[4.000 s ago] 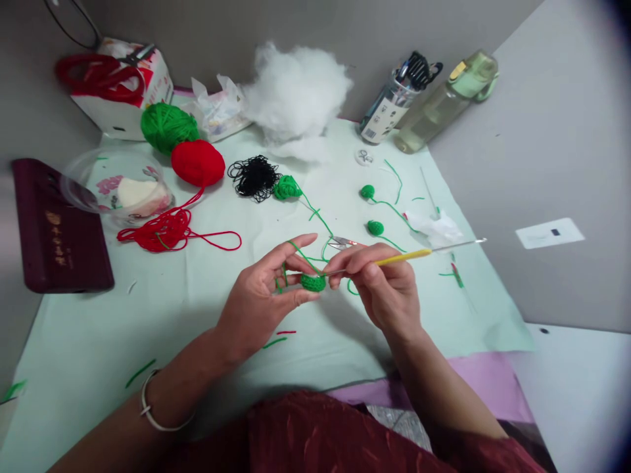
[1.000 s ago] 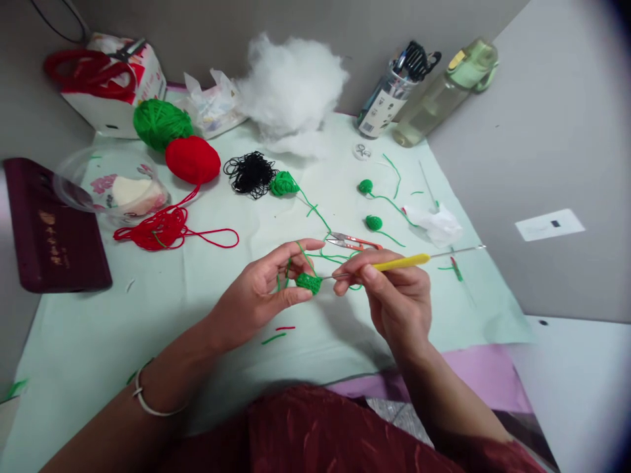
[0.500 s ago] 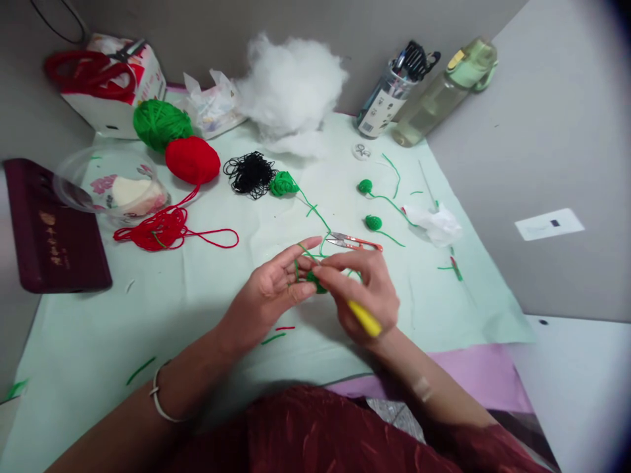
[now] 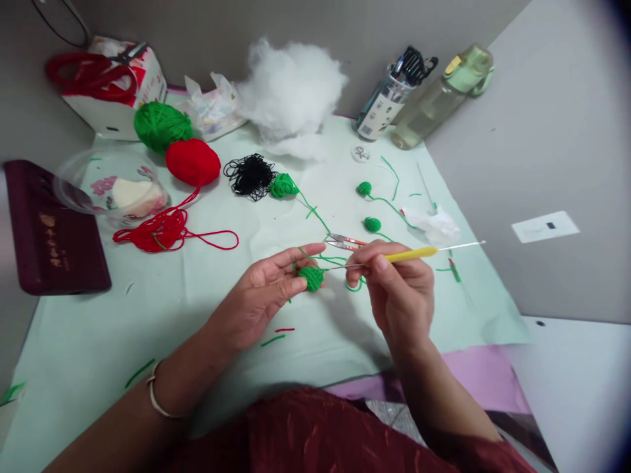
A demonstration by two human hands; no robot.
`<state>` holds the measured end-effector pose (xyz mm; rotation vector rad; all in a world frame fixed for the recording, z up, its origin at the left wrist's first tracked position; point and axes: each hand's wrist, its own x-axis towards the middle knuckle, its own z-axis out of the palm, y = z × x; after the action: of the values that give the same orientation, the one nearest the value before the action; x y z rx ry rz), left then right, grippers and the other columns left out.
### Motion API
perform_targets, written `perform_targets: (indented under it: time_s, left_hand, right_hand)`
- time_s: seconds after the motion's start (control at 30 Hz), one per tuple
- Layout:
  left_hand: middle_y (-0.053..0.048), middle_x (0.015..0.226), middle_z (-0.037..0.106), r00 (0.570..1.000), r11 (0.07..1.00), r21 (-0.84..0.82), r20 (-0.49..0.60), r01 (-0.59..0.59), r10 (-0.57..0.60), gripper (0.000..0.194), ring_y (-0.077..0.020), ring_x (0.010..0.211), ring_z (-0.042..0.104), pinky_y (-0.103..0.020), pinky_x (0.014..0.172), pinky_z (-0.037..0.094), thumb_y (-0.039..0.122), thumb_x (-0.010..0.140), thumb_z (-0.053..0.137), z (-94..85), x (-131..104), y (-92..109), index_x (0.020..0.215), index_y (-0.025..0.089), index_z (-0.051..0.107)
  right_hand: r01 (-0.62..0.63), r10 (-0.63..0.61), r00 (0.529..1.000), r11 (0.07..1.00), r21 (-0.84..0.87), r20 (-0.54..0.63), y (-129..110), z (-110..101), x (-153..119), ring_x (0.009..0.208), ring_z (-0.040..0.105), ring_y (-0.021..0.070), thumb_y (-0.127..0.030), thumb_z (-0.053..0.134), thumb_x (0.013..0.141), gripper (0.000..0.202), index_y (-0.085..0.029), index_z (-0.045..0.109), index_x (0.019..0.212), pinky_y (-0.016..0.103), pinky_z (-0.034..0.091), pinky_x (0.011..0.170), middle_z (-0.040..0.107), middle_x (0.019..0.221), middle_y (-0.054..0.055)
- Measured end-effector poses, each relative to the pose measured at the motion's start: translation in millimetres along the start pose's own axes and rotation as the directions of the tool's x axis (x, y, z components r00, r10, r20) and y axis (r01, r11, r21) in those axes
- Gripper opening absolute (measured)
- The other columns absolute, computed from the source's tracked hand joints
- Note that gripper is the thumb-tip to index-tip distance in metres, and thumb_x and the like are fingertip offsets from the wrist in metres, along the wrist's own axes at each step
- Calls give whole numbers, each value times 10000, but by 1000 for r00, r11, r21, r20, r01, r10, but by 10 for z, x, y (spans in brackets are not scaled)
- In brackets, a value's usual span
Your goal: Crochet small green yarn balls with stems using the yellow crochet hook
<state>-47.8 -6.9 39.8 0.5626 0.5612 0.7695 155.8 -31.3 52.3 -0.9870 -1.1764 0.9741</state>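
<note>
The left hand [image 4: 261,289] is pinching; the right hand [image 4: 397,286] is gripping a yellow-handled hook [image 4: 414,253]. The green crocheted piece [image 4: 312,278] is sitting between left thumb and fingers, apart from the right fingertips, the hook's shaft spanning the gap.

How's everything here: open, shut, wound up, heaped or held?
Green crocheted piece: held, left hand
Yellow-handled metal hook: held, right hand
Orange-handled metal snips: blades apart
Round red yarn ball: wound
Thin black yarn: loosely heaped
Fluffy white stuffing: loosely heaped
Green-lidded translucent bottle: lid on
</note>
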Motion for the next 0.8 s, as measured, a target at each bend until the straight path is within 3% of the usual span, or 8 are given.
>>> perform_targets:
  time_s: [0.13, 0.3, 0.4, 0.57, 0.8]
  left_hand:
    - [-2, 964, 663, 999, 991, 131, -8, -30, 31, 530, -141, 923, 622, -274, 893, 494, 231, 774, 916, 31, -1, -27, 1288, 255, 788]
    - [1, 959, 679, 989, 924, 380, -111, -52, 102, 663, -186, 994, 648, -335, 976, 501, 234, 746, 921, 60, 12, -81, 1376, 237, 713]
    - [-3, 964, 695, 978, 848, 524, -120, -81, 168, 611, -189, 970, 664, -347, 967, 526, 241, 797, 868, 58, 8, -101, 1385, 235, 701]
    - [-54, 1164, 740, 966, 688, 704, -9, -176, 257, 392, -197, 977, 679, -366, 962, 553, 198, 861, 786, 46, 9, -149, 1251, 227, 761]
    - [-28, 1074, 725, 965, 740, 655, -60, -155, 255, 494, -185, 988, 669, -349, 964, 535, 257, 896, 788, 19, 5, -144, 1379, 230, 694]
  right_hand:
    - [-72, 67, 993, 996, 48, 102, -7, 18, -6, 635, 668, 144, -339, 723, 992, 145, -267, 825, 919, 293, 563, 572, 753, 820, 11]
    - [115, -89, 986, 973, -198, 138, 72, 96, -73, 916, 743, 211, -275, 723, 992, 119, -278, 842, 985, 378, 615, 819, 810, 919, 42]
    - [28, -18, 995, 995, -96, 101, 118, 101, -81, 853, 736, 199, -303, 725, 990, 116, -268, 834, 969, 343, 613, 724, 805, 913, 42]
    - [-206, 197, 976, 972, 115, 88, 143, 93, -57, 669, 671, 123, -350, 769, 961, 129, -242, 814, 907, 261, 585, 648, 757, 800, 2]
    - [-194, 189, 978, 979, 56, 89, 102, 56, -10, 669, 704, 139, -420, 755, 963, 209, -223, 786, 902, 292, 621, 659, 789, 857, 25]
